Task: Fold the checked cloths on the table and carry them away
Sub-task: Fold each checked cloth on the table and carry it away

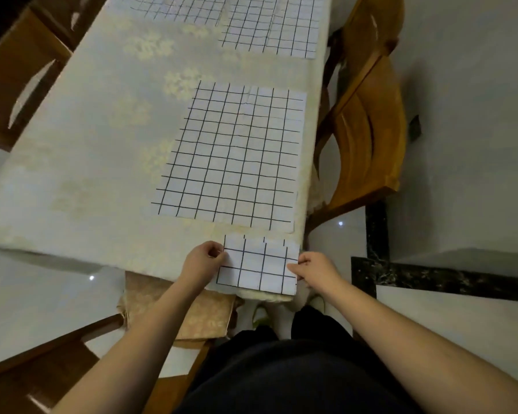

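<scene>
A small folded checked cloth point(259, 265), white with black grid lines, lies at the table's near right corner. My left hand point(202, 259) pinches its left edge and my right hand point(314, 267) pinches its right edge. Just beyond it a large checked cloth point(234, 156) lies spread flat along the table's right side. Further back, a second spread checked cloth point(275, 25) lies near the right edge, and a third checked cloth point(177, 8) lies to its left at the top of the view.
The table point(87, 144) wears a pale floral tablecloth. A wooden chair point(368, 121) stands close at the right edge, another chair point(15, 85) at the left, and a cushioned chair point(186, 318) is tucked under the near edge beside my legs. The floor is pale tile.
</scene>
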`<move>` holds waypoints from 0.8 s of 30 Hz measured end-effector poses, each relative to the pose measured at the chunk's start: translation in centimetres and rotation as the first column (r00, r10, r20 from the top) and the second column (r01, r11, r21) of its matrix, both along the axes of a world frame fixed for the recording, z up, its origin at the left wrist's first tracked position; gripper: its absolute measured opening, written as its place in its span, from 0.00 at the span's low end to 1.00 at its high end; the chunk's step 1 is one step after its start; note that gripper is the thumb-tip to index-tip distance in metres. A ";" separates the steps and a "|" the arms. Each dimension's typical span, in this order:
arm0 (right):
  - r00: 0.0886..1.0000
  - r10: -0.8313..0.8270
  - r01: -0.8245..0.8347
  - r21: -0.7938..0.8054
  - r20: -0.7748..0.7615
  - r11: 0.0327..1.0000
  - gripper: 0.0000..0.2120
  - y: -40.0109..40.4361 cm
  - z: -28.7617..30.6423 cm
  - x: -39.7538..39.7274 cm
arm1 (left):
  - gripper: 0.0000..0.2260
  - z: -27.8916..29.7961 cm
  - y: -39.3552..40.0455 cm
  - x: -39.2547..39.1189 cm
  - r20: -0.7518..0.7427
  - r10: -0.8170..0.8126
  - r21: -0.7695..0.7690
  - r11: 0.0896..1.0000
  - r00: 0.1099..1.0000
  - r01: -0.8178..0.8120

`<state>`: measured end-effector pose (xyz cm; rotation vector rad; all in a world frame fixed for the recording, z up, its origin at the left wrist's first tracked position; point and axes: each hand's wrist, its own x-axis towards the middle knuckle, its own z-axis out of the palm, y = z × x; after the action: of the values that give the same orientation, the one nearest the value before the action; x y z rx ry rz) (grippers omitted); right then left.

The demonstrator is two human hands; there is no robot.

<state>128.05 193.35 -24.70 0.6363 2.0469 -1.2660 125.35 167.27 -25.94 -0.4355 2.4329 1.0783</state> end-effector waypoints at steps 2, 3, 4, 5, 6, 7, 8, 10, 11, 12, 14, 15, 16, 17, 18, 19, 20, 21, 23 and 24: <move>0.999 0.030 -0.030 0.032 -0.023 0.999 0.08 -0.4 -0.2 -1.2 | 0.03 0.1 -0.2 -0.7 -0.010 -0.013 -0.041 0.999 1.000 0.013; 0.999 0.048 -0.047 0.053 -0.026 0.998 0.08 -0.7 -0.3 -1.7 | 0.03 0.0 -0.3 -1.0 -0.014 -0.024 -0.066 0.998 1.000 0.023; 0.997 0.068 -0.066 0.073 -0.024 0.995 0.08 -0.9 -0.3 -2.0 | 0.04 0.0 -0.5 -1.2 -0.016 -0.041 -0.095 0.995 0.999 0.040; 0.996 0.085 -0.083 0.091 -0.017 0.992 0.08 -1.1 -0.4 -2.4 | 0.04 -0.1 -0.7 -1.5 -0.019 -0.057 -0.122 0.991 0.998 0.054; 0.994 0.105 -0.102 0.111 -0.015 0.989 0.09 -1.4 -0.6 -2.6 | 0.05 -0.1 -0.9 -1.7 -0.023 -0.066 -0.143 0.988 0.998 0.063; 0.992 0.125 -0.123 0.129 -0.010 0.984 0.09 -1.6 -0.8 -2.8 | 0.06 -0.2 -1.2 -1.8 -0.028 -0.075 -0.160 0.985 0.997 0.069; 0.989 0.145 -0.142 0.144 -0.005 0.979 0.09 -1.8 -0.9 -2.9 | 0.07 -0.3 -1.5 -2.0 -0.034 -0.085 -0.173 0.982 0.996 0.077; 0.984 0.176 -0.174 0.163 0.001 0.971 0.12 -2.3 -1.1 -2.9 | 0.07 -0.4 -1.9 -2.1 -0.050 -0.112 -0.192 0.976 0.992 0.101; 0.983 0.185 -0.183 0.173 0.003 0.968 0.13 -2.5 -1.2 -3.0 | 0.08 -0.5 -2.0 -2.1 -0.057 -0.124 -0.200 0.973 0.991 0.111; 0.981 0.195 -0.192 0.186 0.004 0.964 0.14 -2.6 -1.1 -3.0 | 0.08 -0.5 -2.1 -2.2 -0.064 -0.130 -0.207 0.972 0.989 0.115; 0.975 0.222 -0.216 0.226 -0.001 0.950 0.14 -2.8 -1.0 -3.1 | 0.08 -0.7 -2.1 -2.2 -0.089 -0.136 -0.223 0.968 0.987 0.113; 0.970 0.242 -0.233 0.253 -0.005 0.939 0.15 -2.9 -1.0 -3.1 | 0.08 -0.7 -2.1 -2.2 -0.101 -0.138 -0.231 0.967 0.985 0.111; 0.964 0.265 -0.251 0.283 -0.011 0.926 0.16 -2.9 -1.1 -3.2 | 0.07 -0.8 -1.9 -2.2 -0.111 -0.137 -0.234 0.966 0.984 0.108; 0.959 0.283 -0.265 0.313 -0.013 0.912 0.17 -3.0 -1.1 -3.2 | 0.07 -0.8 -1.7 -2.1 -0.123 -0.135 -0.233 0.967 0.983 0.104; 0.955 0.295 -0.273 0.337 -0.015 0.901 0.18 -3.0 -1.0 -3.1 | 0.07 -0.9 -1.5 -2.0 -0.146 -0.134 -0.233 0.968 0.980 0.098; 0.954 0.299 -0.269 0.361 -0.027 0.893 0.20 -2.9 -0.9 -3.0 | 0.07 -1.0 -1.5 -1.8 -0.181 -0.132 -0.239 0.967 0.975 0.086; 0.953 0.297 -0.255 0.387 -0.052 0.886 0.21 -2.8 -0.8 -2.8 | 0.09 -1.0 -1.5 -1.6 -0.232 -0.134 -0.260 0.963 0.963 0.071; 0.951 0.294 -0.231 0.414 -0.094 0.880 0.22 -2.7 -0.6 -2.5 | 0.10 -1.1 -1.6 -1.3 -0.304 -0.164 -0.301 0.951 0.939 0.069; 0.932 0.293 -0.170 0.451 -0.216 0.876 0.21 -2.7 -0.4 -1.9 | 0.11 -1.4 -1.9 -0.7 -0.453 -0.317 -0.397 0.909 0.833 0.130; 0.910 0.303 -0.156 0.444 -0.282 0.882 0.19 -2.8 -0.4 -1.5 | 0.12 -1.6 -2.0 -0.4 -0.504 -0.403 -0.435 0.883 0.764 0.178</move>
<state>126.50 190.55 -25.08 0.3426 2.6323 -0.8470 124.90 165.30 -27.58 0.2312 3.1264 0.6758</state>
